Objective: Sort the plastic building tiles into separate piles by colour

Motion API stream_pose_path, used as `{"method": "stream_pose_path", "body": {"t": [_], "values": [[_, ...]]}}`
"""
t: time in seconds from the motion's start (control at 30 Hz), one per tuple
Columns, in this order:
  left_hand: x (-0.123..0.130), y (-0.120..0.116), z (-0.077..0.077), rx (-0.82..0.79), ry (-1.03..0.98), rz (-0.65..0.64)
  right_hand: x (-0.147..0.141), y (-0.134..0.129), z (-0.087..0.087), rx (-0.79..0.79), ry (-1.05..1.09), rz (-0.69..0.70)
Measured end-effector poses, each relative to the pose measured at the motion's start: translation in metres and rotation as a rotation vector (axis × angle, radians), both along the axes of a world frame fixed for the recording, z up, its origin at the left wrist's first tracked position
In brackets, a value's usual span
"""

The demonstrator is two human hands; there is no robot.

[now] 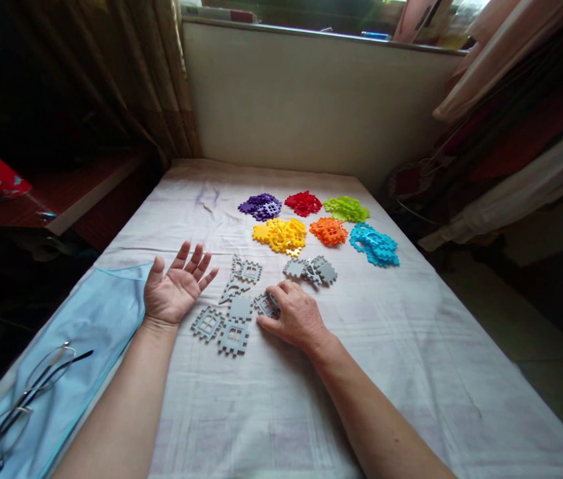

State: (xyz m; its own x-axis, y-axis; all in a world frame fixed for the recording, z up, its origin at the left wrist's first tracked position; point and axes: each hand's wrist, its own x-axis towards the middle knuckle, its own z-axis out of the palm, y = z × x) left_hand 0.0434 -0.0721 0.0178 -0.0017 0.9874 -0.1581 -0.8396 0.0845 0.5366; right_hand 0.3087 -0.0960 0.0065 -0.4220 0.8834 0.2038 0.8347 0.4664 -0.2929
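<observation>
My right hand [294, 314] reaches over the cloth with its fingers on a grey window-shaped building piece [265, 304], gripping it between thumb and fingers. Palm up and fingers spread, my left hand [176, 286] holds nothing. Between the hands lie several flat grey interlocking pieces: a solid square [240, 308], a window piece [234, 338], another window piece [207, 323], one more farther back [251, 271] and an arched piece [233, 291]. Beyond my right hand is a small heap of grey pieces [311, 269], partly overlapping.
Sorted heaps stand farther back: purple [260, 207], red [303, 203], green [346, 209], yellow [280, 236], orange [329, 231] and blue [374, 245]. Eyeglasses [26, 399] lie on a light blue cloth [106, 313] at the left edge. A wall [311, 100] rises behind the table.
</observation>
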Motion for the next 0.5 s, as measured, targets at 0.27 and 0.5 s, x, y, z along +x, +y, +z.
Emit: {"method": "stream_pose_path", "body": {"t": [0.27,0.5], "values": [[-0.003,0.002,-0.003,-0.005,-0.021,-0.007,0.037,0.02,-0.005,0.351,0.286,-0.132],[0.001,0.002,0.0,-0.019,-0.007,0.0,0.078,0.035,-0.018,0.343,0.244,-0.365]]}}
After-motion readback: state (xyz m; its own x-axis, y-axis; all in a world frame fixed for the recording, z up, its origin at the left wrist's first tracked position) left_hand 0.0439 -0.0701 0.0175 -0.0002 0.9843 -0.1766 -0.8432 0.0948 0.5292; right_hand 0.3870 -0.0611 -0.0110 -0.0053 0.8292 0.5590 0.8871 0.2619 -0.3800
